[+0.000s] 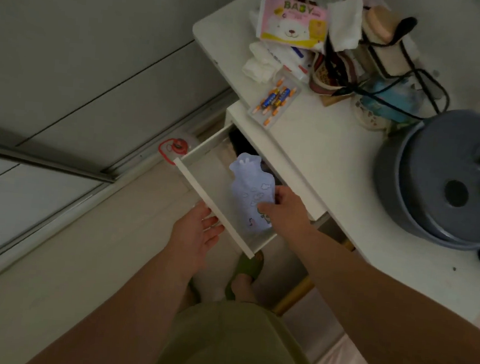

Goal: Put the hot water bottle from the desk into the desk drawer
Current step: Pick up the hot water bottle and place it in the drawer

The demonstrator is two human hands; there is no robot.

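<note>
Hot water bottle (248, 191): pale blue with cloud prints, lying inside the open drawer, its neck pointing toward 12 o'clock.
Drawer (214, 205): white, pulled out from under the desk (322, 148), its front panel at 9 o'clock of the bottle.
My right hand (284, 209): at 4 o'clock of the bottle, my fingers curled around its lower edge, gripping it.
My left hand (197, 233): spread, palm up, fingers touching the drawer front from outside.
Desktop: a case of batteries (275, 98) at 12 o'clock of the drawer; a grey pot (445, 180) at 3 o'clock.
</note>
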